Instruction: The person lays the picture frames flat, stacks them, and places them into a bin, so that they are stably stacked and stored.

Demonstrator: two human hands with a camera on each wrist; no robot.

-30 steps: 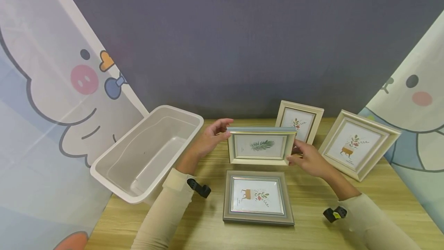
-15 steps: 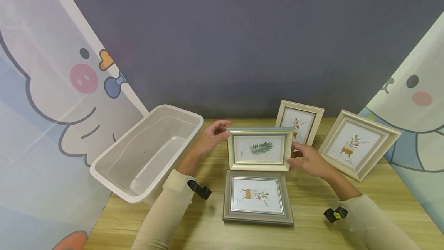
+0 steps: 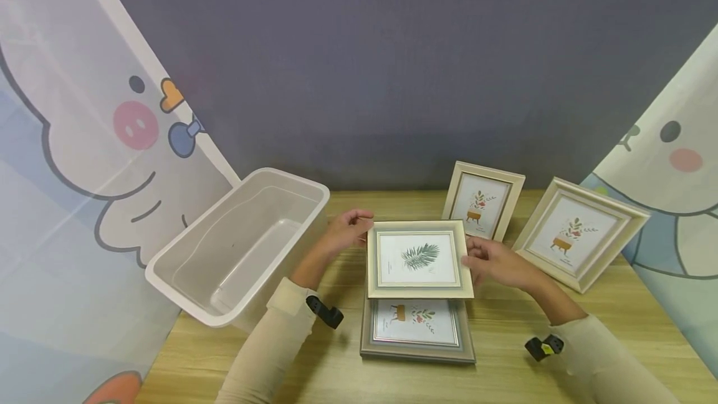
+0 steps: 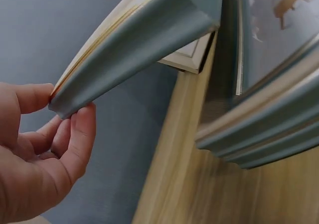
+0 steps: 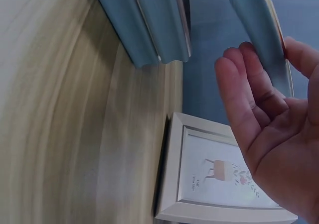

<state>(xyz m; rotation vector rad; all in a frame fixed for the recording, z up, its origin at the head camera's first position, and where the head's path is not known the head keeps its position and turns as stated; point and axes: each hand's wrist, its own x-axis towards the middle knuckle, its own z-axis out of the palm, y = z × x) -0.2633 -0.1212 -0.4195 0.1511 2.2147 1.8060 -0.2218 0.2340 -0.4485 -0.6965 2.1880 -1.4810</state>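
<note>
Both hands pinch the leaf frame by its side edges, left hand and right hand, above the grey frame lying below them.

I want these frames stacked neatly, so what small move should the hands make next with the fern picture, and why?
Probably lower it straight down. The left hand and right hand hold the fern frame by its side edges, face up and nearly flat, above the grey frame lying on the table, already overlapping its far part.
</note>
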